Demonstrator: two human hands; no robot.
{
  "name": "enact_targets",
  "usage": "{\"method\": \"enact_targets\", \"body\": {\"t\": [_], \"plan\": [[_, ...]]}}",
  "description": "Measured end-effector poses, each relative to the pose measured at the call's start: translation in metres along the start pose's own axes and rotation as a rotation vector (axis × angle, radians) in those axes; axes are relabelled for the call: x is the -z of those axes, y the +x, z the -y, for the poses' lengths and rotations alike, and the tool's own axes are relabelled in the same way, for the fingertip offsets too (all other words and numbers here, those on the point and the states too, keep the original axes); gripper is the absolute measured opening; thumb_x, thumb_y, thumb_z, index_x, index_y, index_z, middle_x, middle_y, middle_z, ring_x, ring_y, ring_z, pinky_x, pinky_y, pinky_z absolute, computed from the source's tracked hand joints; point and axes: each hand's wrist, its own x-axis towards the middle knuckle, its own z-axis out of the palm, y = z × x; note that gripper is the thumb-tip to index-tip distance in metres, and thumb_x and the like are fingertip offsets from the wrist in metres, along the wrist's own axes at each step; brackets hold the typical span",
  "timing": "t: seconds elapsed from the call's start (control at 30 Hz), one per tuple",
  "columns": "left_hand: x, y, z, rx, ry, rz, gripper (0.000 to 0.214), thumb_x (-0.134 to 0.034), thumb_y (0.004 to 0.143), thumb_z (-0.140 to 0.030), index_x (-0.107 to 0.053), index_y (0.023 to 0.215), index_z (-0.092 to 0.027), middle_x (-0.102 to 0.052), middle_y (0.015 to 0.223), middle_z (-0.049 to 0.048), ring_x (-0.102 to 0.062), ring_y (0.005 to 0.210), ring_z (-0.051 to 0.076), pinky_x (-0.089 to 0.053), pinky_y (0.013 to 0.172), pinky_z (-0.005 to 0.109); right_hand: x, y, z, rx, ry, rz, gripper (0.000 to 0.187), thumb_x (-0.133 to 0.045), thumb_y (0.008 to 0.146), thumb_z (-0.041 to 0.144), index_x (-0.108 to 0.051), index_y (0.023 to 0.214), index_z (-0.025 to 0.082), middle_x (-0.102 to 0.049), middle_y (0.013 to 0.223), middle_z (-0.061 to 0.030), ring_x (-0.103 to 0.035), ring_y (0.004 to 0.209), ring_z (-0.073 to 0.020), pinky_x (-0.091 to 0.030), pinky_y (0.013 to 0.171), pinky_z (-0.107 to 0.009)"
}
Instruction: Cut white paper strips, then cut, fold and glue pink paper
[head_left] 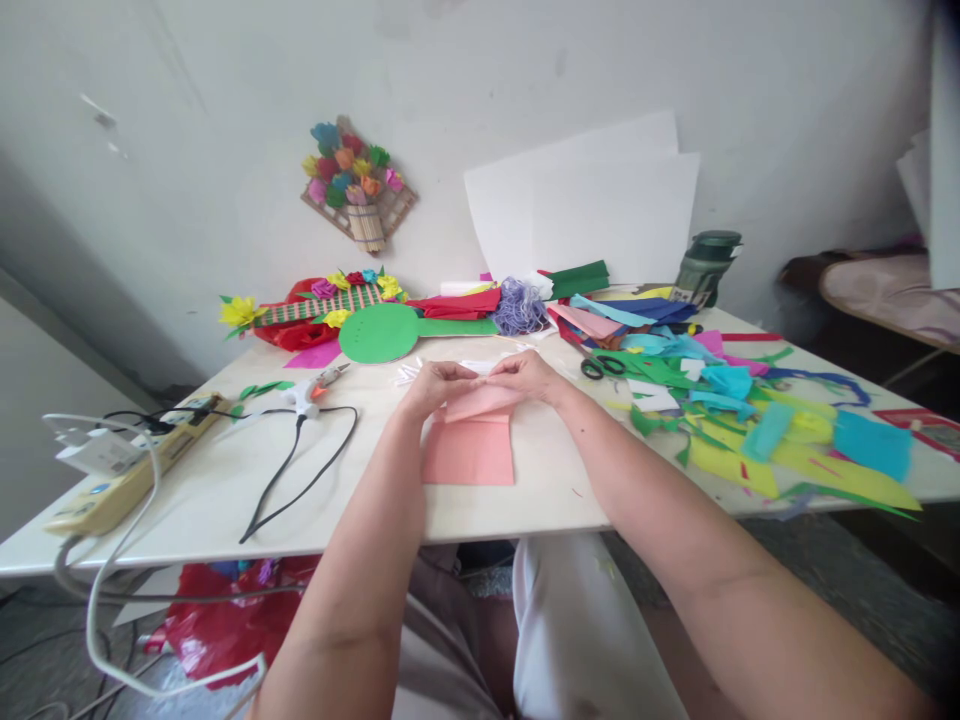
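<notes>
My left hand (444, 388) and my right hand (526, 376) meet over the middle of the table, fingers pinched on the upper edge of a piece of pink crepe paper (480, 402). The held piece hangs tilted between the two hands. Under it, a square of salmon-pink paper (469, 452) lies flat on the white table (390, 505). Just behind my hands are several thin white sticks (407, 372), partly hidden by my fingers.
A glue gun (306, 396) with a black cord and a power strip (142, 465) lie left. Scissors (602, 367) and coloured paper scraps (750, 430) spread right. Behind are a green round cutout (379, 333), purple yarn (520, 306) and a dark bottle (706, 268).
</notes>
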Motion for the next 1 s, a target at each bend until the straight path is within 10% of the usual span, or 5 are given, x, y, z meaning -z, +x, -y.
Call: {"method": "enact_targets", "body": {"t": [1.0], "plan": [[0.0024,0.0017,0.0015,0.029,-0.167,-0.033,0.039,-0.078,0.049,-0.035,-0.071,0.08,-0.012,-0.069,0.071,0.0065,-0.06,0.06,0.014,-0.045,0.059,0.025,0.0029,-0.0007,0.0046,-0.166,0.233,-0.124,0.029,-0.076,0.05,0.033,-0.07,0.071,0.014,-0.065,0.063,-0.0017,-0.054,0.057,-0.0108,-0.042,0.06,-0.026]]}}
